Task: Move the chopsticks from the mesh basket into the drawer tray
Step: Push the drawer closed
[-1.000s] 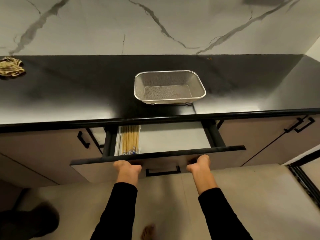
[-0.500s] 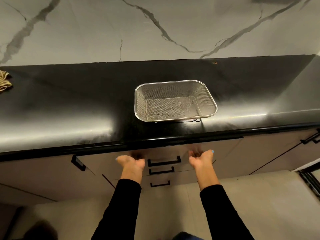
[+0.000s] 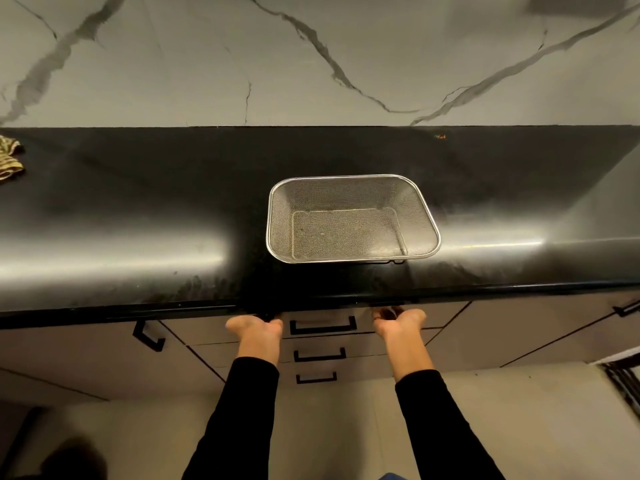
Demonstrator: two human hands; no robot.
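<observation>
One mesh basket (image 3: 353,219) sits on the black worktop (image 3: 138,220) just right of the frame's centre, close to the front edge; its mesh floor shows bare, with no chopsticks in it. No chopsticks and no drawer tray are visible anywhere in the head view, since the top drawer (image 3: 322,318) directly below the basket is closed, its front lying flush under the worktop's lip. Two hands reach up from the bottom of the frame in black sleeves. The left hand (image 3: 257,328) presses against the drawer front just left of the handle, and the right hand (image 3: 398,322) presses against it just right of the handle; both have their fingers extended toward the panel, holding nothing, though the fingertips are lost in the shadow under the lip. Three black bar handles are stacked in the middle column: the top handle (image 3: 322,326) between the hands and two smaller ones below it. One more handle (image 3: 149,336) hangs on the cabinet door at lower left. One crumpled patterned cloth (image 3: 9,157) lies on the worktop at the far left edge. A veined marble wall (image 3: 311,57) fills the upper frame.
</observation>
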